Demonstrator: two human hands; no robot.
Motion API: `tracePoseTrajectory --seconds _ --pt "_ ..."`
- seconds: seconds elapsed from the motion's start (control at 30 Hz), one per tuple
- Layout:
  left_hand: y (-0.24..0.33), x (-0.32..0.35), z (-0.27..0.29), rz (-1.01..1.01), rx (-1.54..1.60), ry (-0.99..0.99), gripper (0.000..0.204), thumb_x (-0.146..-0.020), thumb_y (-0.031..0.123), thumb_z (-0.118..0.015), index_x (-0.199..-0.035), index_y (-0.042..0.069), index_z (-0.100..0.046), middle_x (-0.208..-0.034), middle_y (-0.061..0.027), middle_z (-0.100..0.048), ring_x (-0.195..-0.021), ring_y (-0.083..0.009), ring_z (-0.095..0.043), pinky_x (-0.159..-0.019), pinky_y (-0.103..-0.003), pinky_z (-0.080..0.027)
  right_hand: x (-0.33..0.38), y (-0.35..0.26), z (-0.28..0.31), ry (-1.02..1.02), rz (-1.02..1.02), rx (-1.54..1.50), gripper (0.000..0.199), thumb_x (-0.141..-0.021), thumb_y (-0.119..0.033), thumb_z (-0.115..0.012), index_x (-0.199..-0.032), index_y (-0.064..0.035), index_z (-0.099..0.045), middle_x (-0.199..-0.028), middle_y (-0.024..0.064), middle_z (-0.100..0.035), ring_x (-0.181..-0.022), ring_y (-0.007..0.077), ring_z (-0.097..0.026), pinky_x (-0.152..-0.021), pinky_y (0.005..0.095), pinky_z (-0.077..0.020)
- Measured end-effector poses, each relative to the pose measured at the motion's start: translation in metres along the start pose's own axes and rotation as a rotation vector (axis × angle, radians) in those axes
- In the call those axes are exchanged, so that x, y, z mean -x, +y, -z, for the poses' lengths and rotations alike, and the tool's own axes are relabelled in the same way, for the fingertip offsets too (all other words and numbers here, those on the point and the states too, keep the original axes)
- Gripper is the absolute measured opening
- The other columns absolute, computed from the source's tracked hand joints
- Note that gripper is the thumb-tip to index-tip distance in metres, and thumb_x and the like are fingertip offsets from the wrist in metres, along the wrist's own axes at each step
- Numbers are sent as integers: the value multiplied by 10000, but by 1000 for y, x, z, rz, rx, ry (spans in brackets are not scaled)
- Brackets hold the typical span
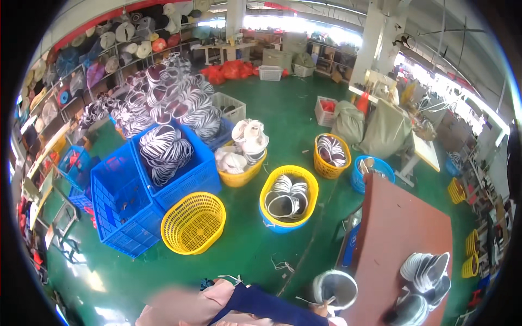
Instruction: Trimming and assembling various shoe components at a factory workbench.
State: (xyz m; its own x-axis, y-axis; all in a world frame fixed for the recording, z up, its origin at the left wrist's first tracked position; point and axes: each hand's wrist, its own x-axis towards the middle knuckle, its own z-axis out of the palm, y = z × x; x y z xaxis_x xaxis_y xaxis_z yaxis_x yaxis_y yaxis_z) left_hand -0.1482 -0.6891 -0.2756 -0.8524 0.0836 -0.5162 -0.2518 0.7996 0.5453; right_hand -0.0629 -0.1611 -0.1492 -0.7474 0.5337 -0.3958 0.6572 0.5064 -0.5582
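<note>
One grey, white-rimmed piece [334,288] is in our right hand [322,309], the grip pinching its lower rim, just beside the brown counter [399,228]. Similar pieces [427,274] lie stacked there. We cannot tell how our left hand's grip stands (that side is blurred near the pink sleeve [217,295]).

Floor [293,114]: glossy green | left: stacked rolls [107,39] | back: windows [277,23], glaring white | right of centre: white pillar [375,46], white-topped table [426,152] | near right: reddish-brown surface [394,223]
</note>
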Motion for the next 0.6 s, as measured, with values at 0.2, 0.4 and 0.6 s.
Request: tracePoseTrajectory --seconds 0.2,0.4,0.6 --pt "-47 -10 8 87 34 -10 182 -793 336 -633 -871 219 -749 -883 -90 -722 -822 -252 -689 -699 -423 -539 39 -126 18 -292 313 162 497 -721 -260 -763 -1128 -45 -576 -912 171 -691 -863 330 -681 -799 438 -519" --pt "-63 -11 7 162 6 -120 192 -801 337 -628 -882 220 -756 -884 -96 -724 -834 -249 -693 -701 -418 -542 55 -147 -7 -411 420 88 455 -782 -289 -655 -1158 -62 -536 -1012 244 -652 -972 426 -654 -854 504 -485" --pt "-69 -3 -21 232 -227 -303 251 -787 338 -628 -937 198 -772 -894 -122 -727 -850 -274 -699 -733 -422 -542 45 -160 -52 -596 661 287 549 -799 -266 -683 -1318 -195 -518 -1037 259 -690 -958 467 -659 -844 531 -521"
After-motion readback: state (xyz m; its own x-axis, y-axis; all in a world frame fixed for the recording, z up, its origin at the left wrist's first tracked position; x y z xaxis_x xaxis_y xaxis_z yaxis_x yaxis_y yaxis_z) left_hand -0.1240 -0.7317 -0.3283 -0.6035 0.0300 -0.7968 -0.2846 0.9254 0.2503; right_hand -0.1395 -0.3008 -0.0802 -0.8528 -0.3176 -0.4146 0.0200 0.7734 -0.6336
